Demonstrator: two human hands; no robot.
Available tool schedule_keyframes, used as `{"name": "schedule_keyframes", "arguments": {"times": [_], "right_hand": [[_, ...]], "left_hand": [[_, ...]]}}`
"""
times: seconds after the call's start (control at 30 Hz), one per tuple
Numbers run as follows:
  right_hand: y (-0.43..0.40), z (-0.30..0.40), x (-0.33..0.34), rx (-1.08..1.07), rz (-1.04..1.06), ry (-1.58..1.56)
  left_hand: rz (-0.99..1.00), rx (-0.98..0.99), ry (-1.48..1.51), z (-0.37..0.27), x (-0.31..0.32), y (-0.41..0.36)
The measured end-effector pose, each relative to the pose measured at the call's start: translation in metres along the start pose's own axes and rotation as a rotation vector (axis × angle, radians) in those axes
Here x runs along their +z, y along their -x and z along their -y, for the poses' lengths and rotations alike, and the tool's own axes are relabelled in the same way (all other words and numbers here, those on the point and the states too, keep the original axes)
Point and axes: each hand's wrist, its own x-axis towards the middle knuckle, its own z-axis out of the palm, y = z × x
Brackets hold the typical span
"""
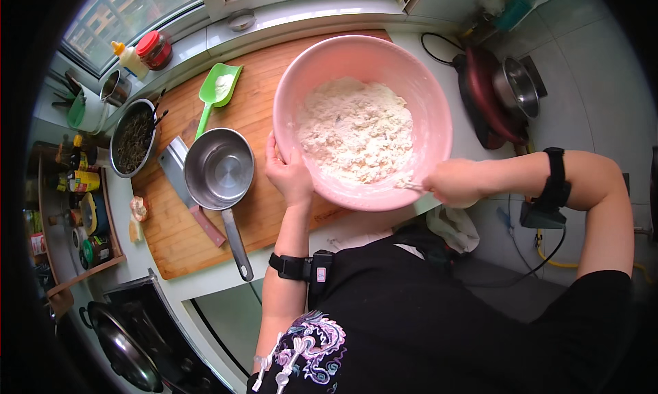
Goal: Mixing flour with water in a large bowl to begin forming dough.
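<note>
A large pink basin (pixel 362 201) stands tilted towards me on the wooden board, with a shaggy mix of flour and dough (pixel 360 131) inside. My left hand (pixel 292 175) grips the basin's left rim, thumb on the inner side and fingers around the outside. At the lower right rim, my right hand (pixel 455 183) is closed around a thin stirring utensil (pixel 409 185). Only a short length of it shows, its tip coated with dough against the basin wall. Left of the basin lies an empty steel saucepan (pixel 219 167), its handle pointing towards me.
A cleaver (pixel 198 203) lies partly under the saucepan on the wooden cutting board (pixel 277 229). Behind it rests a green scoop (pixel 211 88) holding flour. A steel bowl of dark shreds (pixel 134 142) is at left. A red electric appliance (pixel 486 95) carries a metal bowl (pixel 515 88).
</note>
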Motion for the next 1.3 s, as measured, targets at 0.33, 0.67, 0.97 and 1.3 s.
{"name": "schedule_keyframes", "arguments": {"times": [0.33, 0.67, 0.97, 1.3], "right_hand": [[-0.113, 0.084, -0.102, -0.031, -0.435, -0.848], [-0.09, 0.094, -0.088, -0.044, -0.341, -0.856], [-0.105, 0.088, -0.077, -0.104, -0.539, -0.909], [-0.11, 0.09, -0.045, -0.223, -0.653, -0.777]], "left_hand": [[0.084, 0.029, -0.072, -0.001, 0.002, -0.002], [0.049, 0.022, -0.173, -0.014, 0.0, -0.002], [0.062, 0.03, -0.301, -0.017, 0.002, 0.001], [0.03, 0.121, -0.257, -0.008, 0.0, 0.002]]}}
